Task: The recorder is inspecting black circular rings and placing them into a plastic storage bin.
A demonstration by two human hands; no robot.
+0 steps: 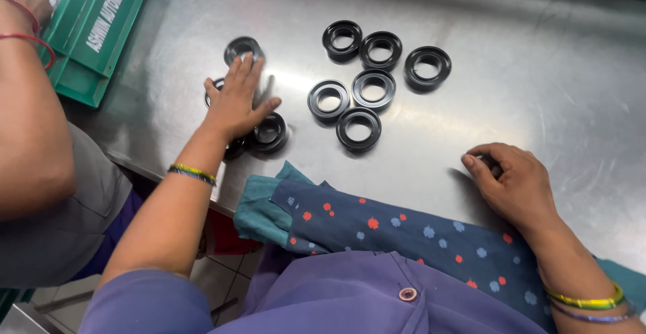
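A scratched steel table [538, 92] carries black rubber rings [369, 86]. Left of them, the left hand [237, 102] lies flat, its grip spread over more rings. Right hand [515, 182] curls shut on something small. A green tray [87, 45] sits far left.

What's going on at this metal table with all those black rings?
A person at a steel table is handling black rubber rings. The left hand lies flat over a few rings near the table edge. The right hand is curled with its fingers on something small and mostly hidden. Six more rings lie loose in a cluster. Another person's arm is beside a green tray.
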